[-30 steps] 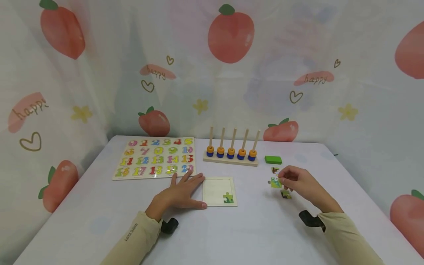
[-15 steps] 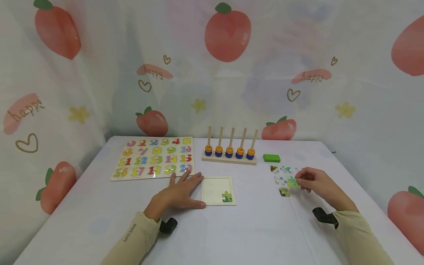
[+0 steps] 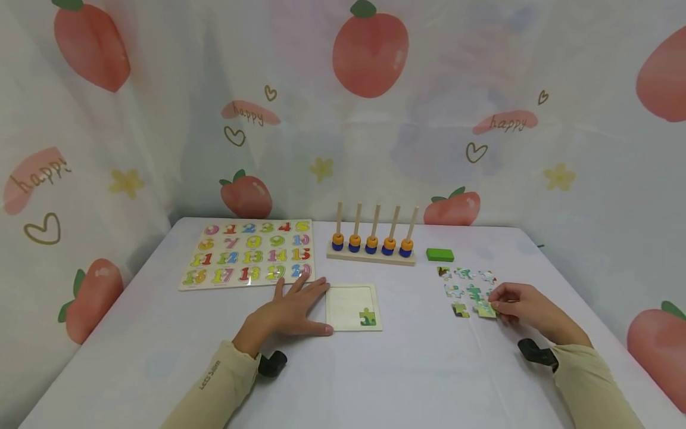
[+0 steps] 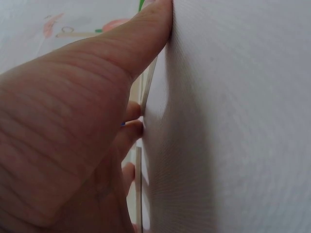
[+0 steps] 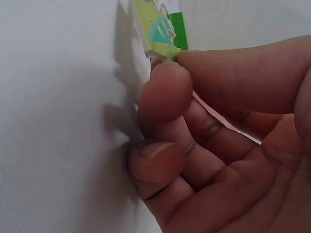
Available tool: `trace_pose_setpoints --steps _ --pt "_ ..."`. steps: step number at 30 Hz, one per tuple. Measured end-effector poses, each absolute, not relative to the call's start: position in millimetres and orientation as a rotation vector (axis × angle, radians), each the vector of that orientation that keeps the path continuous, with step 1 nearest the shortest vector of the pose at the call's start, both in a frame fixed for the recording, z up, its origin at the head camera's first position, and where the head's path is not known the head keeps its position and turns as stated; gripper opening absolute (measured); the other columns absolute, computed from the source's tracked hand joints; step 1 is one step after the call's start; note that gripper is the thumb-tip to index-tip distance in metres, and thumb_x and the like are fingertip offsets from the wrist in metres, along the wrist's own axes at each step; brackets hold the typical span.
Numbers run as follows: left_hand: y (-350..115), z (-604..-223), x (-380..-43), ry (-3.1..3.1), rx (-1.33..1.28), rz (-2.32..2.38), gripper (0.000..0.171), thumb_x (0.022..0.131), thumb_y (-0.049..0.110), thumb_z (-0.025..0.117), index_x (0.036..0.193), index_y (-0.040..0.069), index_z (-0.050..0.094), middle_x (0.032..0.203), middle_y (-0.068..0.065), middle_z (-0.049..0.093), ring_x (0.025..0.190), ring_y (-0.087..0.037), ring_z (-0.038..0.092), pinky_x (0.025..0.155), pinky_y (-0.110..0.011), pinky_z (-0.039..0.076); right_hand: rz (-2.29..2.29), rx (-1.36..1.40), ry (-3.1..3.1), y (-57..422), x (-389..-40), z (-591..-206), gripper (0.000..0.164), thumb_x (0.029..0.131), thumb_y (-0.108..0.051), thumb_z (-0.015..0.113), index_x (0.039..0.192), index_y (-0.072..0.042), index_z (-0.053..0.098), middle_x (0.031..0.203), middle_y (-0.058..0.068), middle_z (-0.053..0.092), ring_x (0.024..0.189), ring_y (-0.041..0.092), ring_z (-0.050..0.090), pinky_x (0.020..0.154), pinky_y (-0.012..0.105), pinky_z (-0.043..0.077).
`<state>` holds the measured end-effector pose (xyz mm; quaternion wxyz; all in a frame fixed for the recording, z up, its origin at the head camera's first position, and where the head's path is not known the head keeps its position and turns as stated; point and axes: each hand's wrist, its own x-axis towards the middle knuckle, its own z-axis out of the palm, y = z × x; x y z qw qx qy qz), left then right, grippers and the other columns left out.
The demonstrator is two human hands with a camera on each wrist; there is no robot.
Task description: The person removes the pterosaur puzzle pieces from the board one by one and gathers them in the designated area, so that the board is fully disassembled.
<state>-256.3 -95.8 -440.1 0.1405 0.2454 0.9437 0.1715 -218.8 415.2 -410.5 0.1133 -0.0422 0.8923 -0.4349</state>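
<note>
My right hand (image 3: pixel 530 308) pinches a yellow-green jigsaw piece (image 5: pixel 156 30) between thumb and fingertip, close over the table. Just beyond and to the left of it lie several other jigsaw pieces (image 3: pixel 474 291) in loose rows, one dark piece (image 3: pixel 460 310) nearest. My left hand (image 3: pixel 286 310) rests on the table with spread fingers, thumb and fingertips at the left edge of a square wooden puzzle tray (image 3: pixel 343 304). A single green jigsaw piece (image 3: pixel 367 316) sits in the tray's near right corner. In the left wrist view the thumb (image 4: pixel 131 46) covers most of the tray.
Behind my left hand lies a number puzzle board (image 3: pixel 246 253) with coloured numerals. A wooden peg stand (image 3: pixel 371 256) with orange and blue beads stands at the back middle. To its right is a green block (image 3: pixel 440 255). A patterned curtain (image 3: pixel 370 149) hangs behind the table.
My right hand has moved right and nearer with the pinched jigsaw piece, uncovering the other pieces. My left hand stays beside the tray.
</note>
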Motion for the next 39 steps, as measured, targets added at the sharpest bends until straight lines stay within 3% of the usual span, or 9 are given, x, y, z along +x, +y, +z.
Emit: trace_pose_setpoints --steps 9,25,39 --pt "-95 -438 -257 2.724 0.712 0.491 0.102 0.089 0.067 0.077 0.170 0.025 0.033 0.177 0.005 0.024 0.165 -0.031 0.001 0.124 -0.070 -0.010 -1.187 -0.105 2.650 413 -219 -411 0.013 0.105 -0.005 0.065 0.112 0.005 0.062 0.092 0.007 0.061 0.076 0.019 0.058 0.065 0.027 0.049" --pt "-94 -440 -259 2.740 0.692 0.451 0.102 0.088 0.068 0.077 0.170 0.026 0.033 0.177 0.005 0.024 0.165 -0.032 0.001 0.124 -0.071 -0.008 -1.131 -0.082 2.739 405 -220 -409 0.014 0.105 -0.008 0.065 0.110 0.005 0.065 0.082 0.007 0.060 0.073 0.019 0.057 0.063 0.028 0.046" --pt "-93 -440 -259 2.729 0.683 0.453 0.102 0.089 0.068 0.077 0.170 0.026 0.032 0.178 0.005 0.023 0.165 -0.031 0.000 0.124 -0.070 -0.010 -1.152 -0.223 2.818 355 -225 -402 0.017 0.106 -0.011 0.068 0.114 0.004 0.068 0.101 0.011 0.065 0.080 0.023 0.063 0.065 0.030 0.052"
